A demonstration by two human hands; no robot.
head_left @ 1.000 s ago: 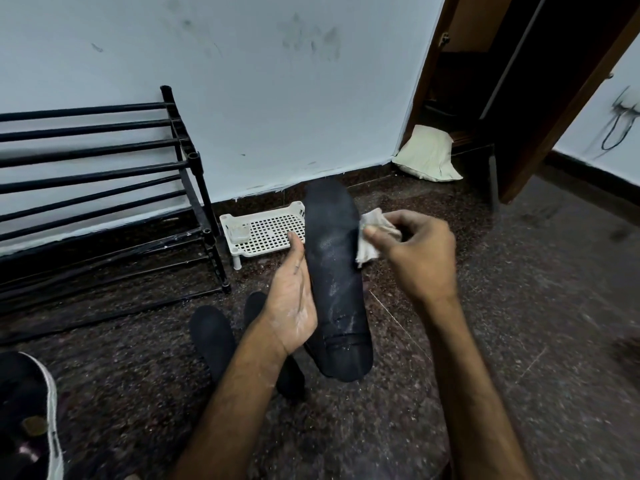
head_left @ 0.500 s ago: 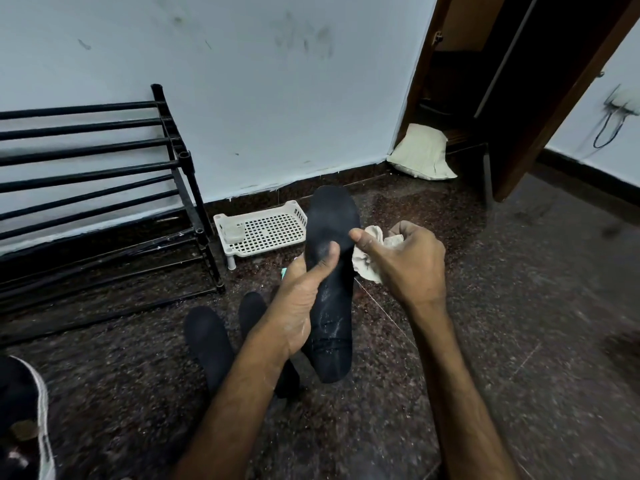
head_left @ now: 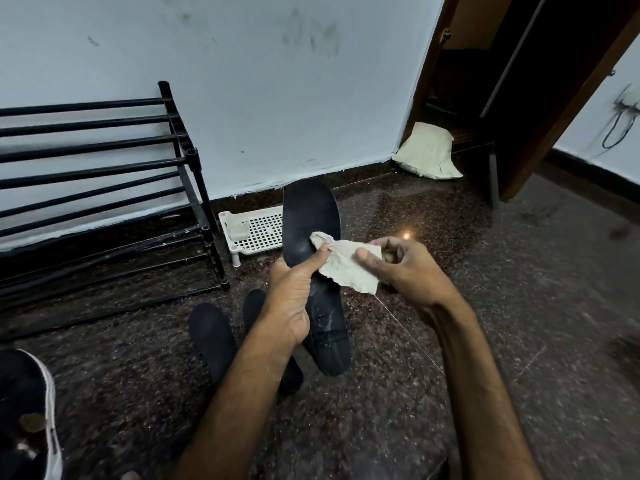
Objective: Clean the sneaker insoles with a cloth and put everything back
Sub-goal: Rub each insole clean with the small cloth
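Sneaker (head_left: 31,410) sits at the lower-left edge, cut off by the frame. Floor insoles (head_left: 211,337) lie flat below centre, partly behind the forearm. Left hand (head_left: 294,299) grips the held insole (head_left: 308,216) at centre, thumb pinning a cloth (head_left: 346,265) corner to its face, likely bracing for a wipe. Right hand (head_left: 405,268) pinches the cloth's other end. Bare floor (head_left: 485,341) to the right; white tray (head_left: 256,230) and rack (head_left: 104,188) crowd the upper left.

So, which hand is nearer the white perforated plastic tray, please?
Left: the left hand grips the black insole just beside the tray; the right hand, pinching the beige cloth, lies farther right.
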